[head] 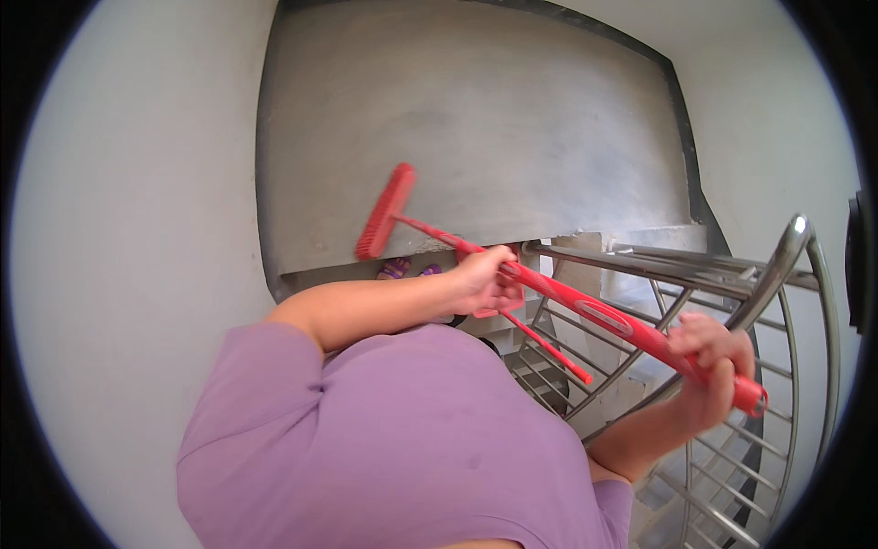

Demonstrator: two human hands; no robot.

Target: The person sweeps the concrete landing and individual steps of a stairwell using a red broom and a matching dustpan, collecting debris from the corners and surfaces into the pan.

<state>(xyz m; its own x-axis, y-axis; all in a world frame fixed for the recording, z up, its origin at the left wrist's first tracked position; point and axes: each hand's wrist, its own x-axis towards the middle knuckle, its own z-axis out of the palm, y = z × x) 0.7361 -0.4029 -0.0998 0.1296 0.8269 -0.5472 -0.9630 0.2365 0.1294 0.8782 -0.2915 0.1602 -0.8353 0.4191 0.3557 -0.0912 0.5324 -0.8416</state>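
A red push broom (576, 302) slants across the view, its bristled head (386, 213) at or over the grey floor of the landing. My left hand (490, 278) grips the shaft around its middle, arm stretched across my body. Close to the capped end of the handle, my right hand (717, 364) is wrapped around the grip, slightly blurred. Below my left hand shows part of a red long-handled dustpan (490, 313), its thin handle (549, 348) pointing down and right. The left hand and broom shaft hide much of the pan; I cannot tell what supports it.
Purple sandals (394, 267) are on my feet below the landing's chipped step edge (329, 259). A stainless steel stair railing (617, 266) runs along the right, close to my right hand. Stairs (648, 374) show through its bars. A white wall (137, 240) rises at the left.
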